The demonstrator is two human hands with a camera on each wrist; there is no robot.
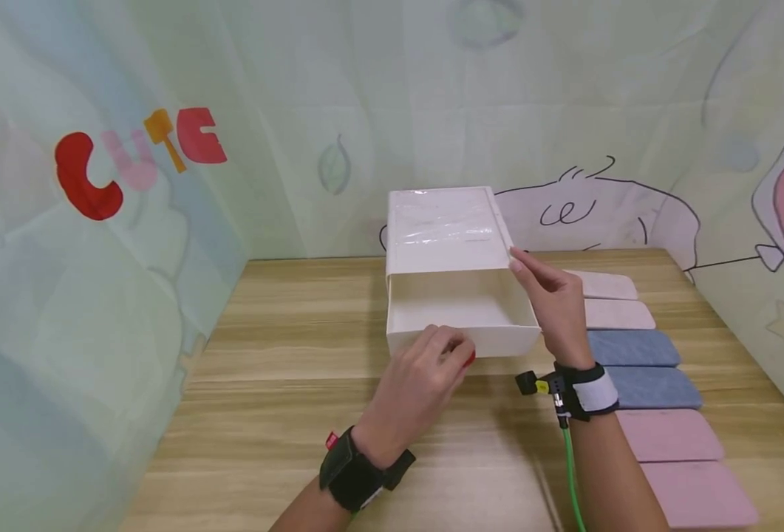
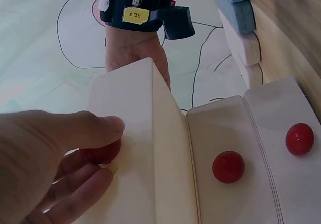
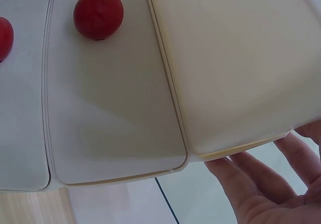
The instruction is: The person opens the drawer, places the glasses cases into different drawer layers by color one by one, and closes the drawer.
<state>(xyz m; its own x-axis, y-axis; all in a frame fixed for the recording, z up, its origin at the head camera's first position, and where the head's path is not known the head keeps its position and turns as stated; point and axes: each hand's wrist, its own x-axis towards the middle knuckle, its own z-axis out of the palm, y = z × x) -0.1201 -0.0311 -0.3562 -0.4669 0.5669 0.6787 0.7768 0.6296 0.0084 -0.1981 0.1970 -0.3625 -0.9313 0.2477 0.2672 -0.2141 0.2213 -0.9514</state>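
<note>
A small white drawer cabinet (image 1: 448, 229) stands on the table with its top drawer (image 1: 505, 343) pulled out, and the inside that shows is bare. My left hand (image 1: 425, 369) is at the drawer's front. In the left wrist view its thumb and fingers pinch the round red knob (image 2: 103, 153). My right hand (image 1: 558, 303) touches the cabinet's right side near the upper front corner. Its extended fingers (image 3: 251, 179) lie along the side in the right wrist view. Two closed drawers below carry red knobs (image 2: 228, 167).
Flat padded panels in white, blue (image 1: 638, 347) and pink (image 1: 671, 436) lie in a row on the wooden table (image 1: 285, 355), right of the cabinet. A green cable (image 1: 570, 473) runs from the right wrist camera. Printed cloth (image 1: 338, 96) hangs behind and at both sides.
</note>
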